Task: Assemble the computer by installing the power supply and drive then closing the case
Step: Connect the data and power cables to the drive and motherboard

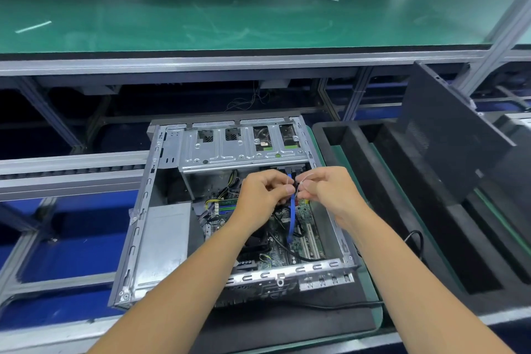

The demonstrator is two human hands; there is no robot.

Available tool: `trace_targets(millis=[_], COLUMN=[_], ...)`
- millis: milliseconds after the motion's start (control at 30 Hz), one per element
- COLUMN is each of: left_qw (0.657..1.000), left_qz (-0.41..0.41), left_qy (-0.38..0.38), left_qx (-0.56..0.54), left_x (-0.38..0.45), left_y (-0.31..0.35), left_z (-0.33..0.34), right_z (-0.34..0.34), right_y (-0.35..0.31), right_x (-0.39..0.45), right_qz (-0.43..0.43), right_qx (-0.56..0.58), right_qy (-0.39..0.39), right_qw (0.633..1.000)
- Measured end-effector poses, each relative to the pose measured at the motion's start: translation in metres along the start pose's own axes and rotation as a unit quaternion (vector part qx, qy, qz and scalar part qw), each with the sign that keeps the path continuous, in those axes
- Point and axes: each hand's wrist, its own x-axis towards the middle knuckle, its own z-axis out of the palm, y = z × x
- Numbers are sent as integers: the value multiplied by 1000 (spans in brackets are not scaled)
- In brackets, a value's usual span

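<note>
An open computer case lies on its side in front of me. The grey power supply sits inside at the left and the metal drive cage spans the far end. A blue cable runs from the drive cage down to the motherboard. My left hand and my right hand meet above the board, both pinching a thin pale cable tie looped around the blue cable.
The dark side panel leans upright at the right, over black foam trays. A green-topped shelf runs across above, and a roller conveyor rail lies to the left. A black power cord lies right of the case.
</note>
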Motion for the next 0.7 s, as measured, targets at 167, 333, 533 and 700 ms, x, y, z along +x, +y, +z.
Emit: trace_targets(millis=[167,333,533,700], left_qw=[1000,998,996,992], left_qz=[12,19,31,41], left_qy=[12,3,-22,-28], left_qx=[15,51,86,112], left_x=[1,1,1,-1], left_y=[1,0,0,0], left_z=[2,4,7,9], right_z=[-2,-3,-3,-2], right_y=[0,0,3,0], right_x=[0,2,0,0], right_qz=[-13,-16,-30,-20], right_qx=[-4,1,-24,-5], right_qy=[-26,-46,-40,-29], right_qw=[1000,999,998,999])
